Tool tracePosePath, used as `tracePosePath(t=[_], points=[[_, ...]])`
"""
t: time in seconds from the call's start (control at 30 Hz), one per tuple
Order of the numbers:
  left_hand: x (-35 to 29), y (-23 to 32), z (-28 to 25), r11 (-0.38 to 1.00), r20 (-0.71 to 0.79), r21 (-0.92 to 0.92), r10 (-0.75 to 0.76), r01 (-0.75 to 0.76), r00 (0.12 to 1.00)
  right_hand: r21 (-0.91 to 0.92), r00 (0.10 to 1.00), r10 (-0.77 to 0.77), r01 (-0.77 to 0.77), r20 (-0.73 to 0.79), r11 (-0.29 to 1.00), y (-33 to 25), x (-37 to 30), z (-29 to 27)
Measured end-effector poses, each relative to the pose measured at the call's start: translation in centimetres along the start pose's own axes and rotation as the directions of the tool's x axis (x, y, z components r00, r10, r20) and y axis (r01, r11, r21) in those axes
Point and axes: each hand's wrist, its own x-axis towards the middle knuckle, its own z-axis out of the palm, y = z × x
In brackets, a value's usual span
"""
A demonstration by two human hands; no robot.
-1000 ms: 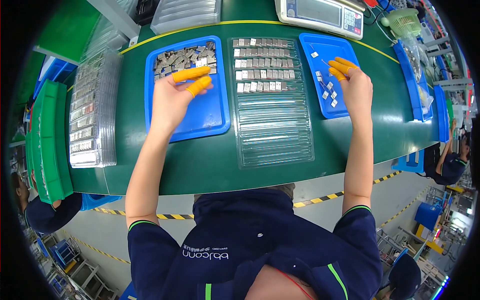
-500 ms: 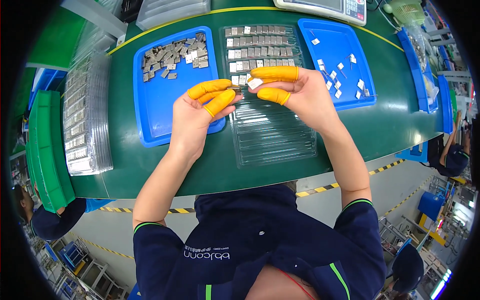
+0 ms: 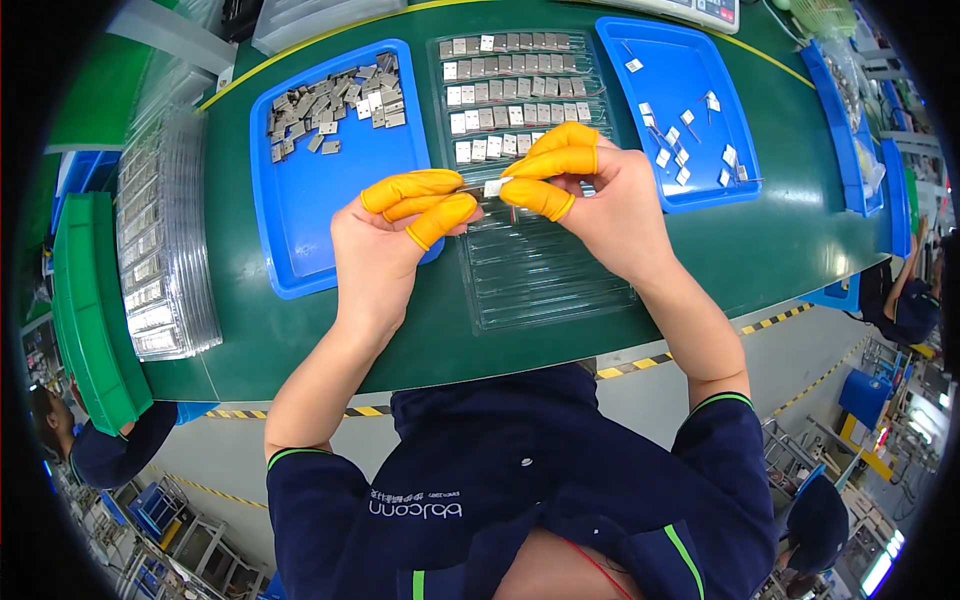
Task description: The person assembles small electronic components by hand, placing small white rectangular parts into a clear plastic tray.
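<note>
My left hand [image 3: 385, 235], with yellow finger cots, pinches a small metal piece [image 3: 472, 188], mostly hidden by the fingertips. Opposite it, my right hand [image 3: 615, 210], also in yellow finger cots, grips a small white-faced connector [image 3: 494, 187] between thumb and fingers. The two pieces meet end to end or nearly so; whether one is inside the other I cannot tell. Below both hands lies a clear ridged plastic tray [image 3: 545, 290]. Its far part holds rows of metal connectors [image 3: 510, 65] with thin leads at their right ends.
A blue tray [image 3: 310, 225] on the left holds a heap of loose metal pieces [image 3: 345, 105]. The right blue tray [image 3: 700, 70] has several white connectors with leads. Stacked clear trays [image 3: 165, 240] and a green bin [image 3: 95, 300] stand far left; a scale [image 3: 715, 12] sits at the back.
My right hand has brought the white connector left and slightly down to the metal piece in my left hand. The gap between the two has closed.
</note>
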Motion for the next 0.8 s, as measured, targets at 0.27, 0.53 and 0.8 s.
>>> tracePosePath(t=[0.27,0.53,0.8], points=[[0.0,0.1,-0.2,0.997,0.051,0.079,0.009,-0.013,0.999,-0.053,0.998,-0.060,0.061,0.019,0.997,-0.3,-0.1,-0.7],[-0.3,-0.3,-0.7,0.998,0.234,0.049,0.031,-0.044,0.972,0.053,0.974,-0.112,0.104,0.198,0.993,-0.5,-0.2,-1.6],[-0.4,-0.3,-1.4,0.949,0.453,-0.200,-0.133,0.245,0.882,0.475,0.928,0.023,-0.211,0.371,0.855,-0.2,-1.2,0.4]])
